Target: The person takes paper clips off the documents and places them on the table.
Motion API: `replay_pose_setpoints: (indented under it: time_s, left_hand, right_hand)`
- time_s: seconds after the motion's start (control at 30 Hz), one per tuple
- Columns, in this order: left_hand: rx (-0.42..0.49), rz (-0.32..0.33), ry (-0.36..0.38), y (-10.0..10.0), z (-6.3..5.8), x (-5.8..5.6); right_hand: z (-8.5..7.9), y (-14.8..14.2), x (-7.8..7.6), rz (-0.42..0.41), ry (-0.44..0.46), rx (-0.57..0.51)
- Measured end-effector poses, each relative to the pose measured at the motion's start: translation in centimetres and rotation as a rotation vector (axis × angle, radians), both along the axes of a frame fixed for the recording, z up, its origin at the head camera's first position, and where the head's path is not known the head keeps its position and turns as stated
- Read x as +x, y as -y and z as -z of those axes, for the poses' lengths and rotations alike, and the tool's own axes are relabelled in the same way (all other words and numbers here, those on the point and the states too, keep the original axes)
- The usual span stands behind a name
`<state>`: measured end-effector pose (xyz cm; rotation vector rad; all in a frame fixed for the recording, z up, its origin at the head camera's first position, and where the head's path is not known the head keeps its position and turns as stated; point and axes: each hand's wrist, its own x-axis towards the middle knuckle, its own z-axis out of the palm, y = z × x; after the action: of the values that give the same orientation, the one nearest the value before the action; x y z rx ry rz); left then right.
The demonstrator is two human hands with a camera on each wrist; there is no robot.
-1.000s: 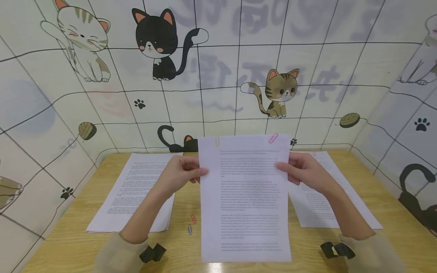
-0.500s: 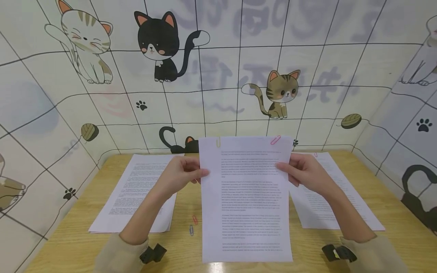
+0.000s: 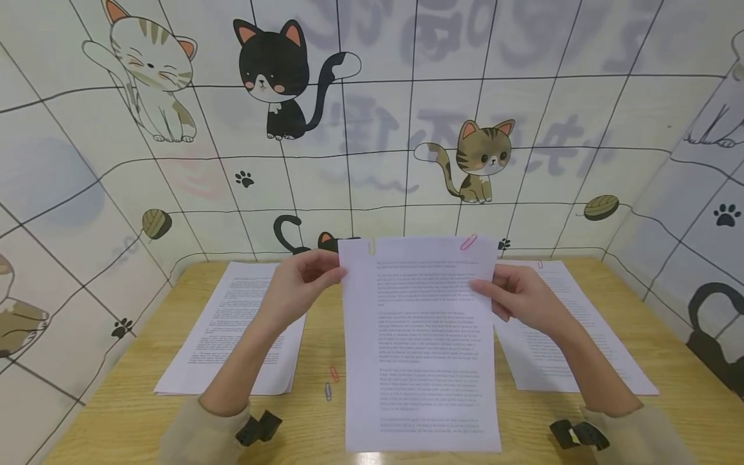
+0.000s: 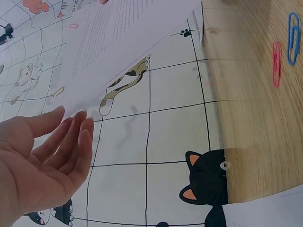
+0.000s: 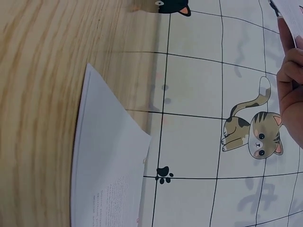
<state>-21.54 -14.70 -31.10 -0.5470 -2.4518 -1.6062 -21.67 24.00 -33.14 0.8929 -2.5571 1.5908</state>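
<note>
I have the left hand (image 3: 299,284) and right hand (image 3: 520,297) pinching opposite edges of the clipped paper (image 3: 421,342), upright over the table (image 3: 110,413), left stack (image 3: 232,316) and right stack (image 3: 537,361) flanking it. Even, gentle tension should spare it creases; I'd steer clear of the loose pink clip (image 3: 334,374) and blue clip (image 3: 328,391).
</note>
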Motion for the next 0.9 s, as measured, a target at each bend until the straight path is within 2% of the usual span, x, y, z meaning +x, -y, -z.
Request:
replay_pose_setpoints:
  time_s: [0.07,0.23,0.5,0.67,0.77,0.9]
  left_hand:
    - [0.022,-0.017,-0.050,-0.1,-0.1,0.0]
    - [0.074,-0.011,-0.164,-0.4,-0.2,0.0]
    - [0.039,-0.061,-0.411,-0.7,-0.3,0.3]
    - [-0.004,-0.049,-0.571,-0.9,-0.3,0.4]
    - [-0.032,-0.042,-0.615,-1.1,-0.3,0.4]
    - [-0.055,-0.035,-0.614,-1.3,-0.3,0.5]
  right_hand:
    - [0.0,0.1,0.0,-0.019,-0.006,-0.002]
    - [0.1,0.4,0.0,-0.053,-0.019,-0.004]
    - [0.3,0.8,0.1,-0.085,-0.032,-0.003]
    - [0.3,1.0,0.2,-0.098,-0.044,0.006]
    - [0.3,1.2,0.3,-0.103,-0.046,0.010]
    - [0.3,1.2,0.3,-0.119,-0.058,0.018]
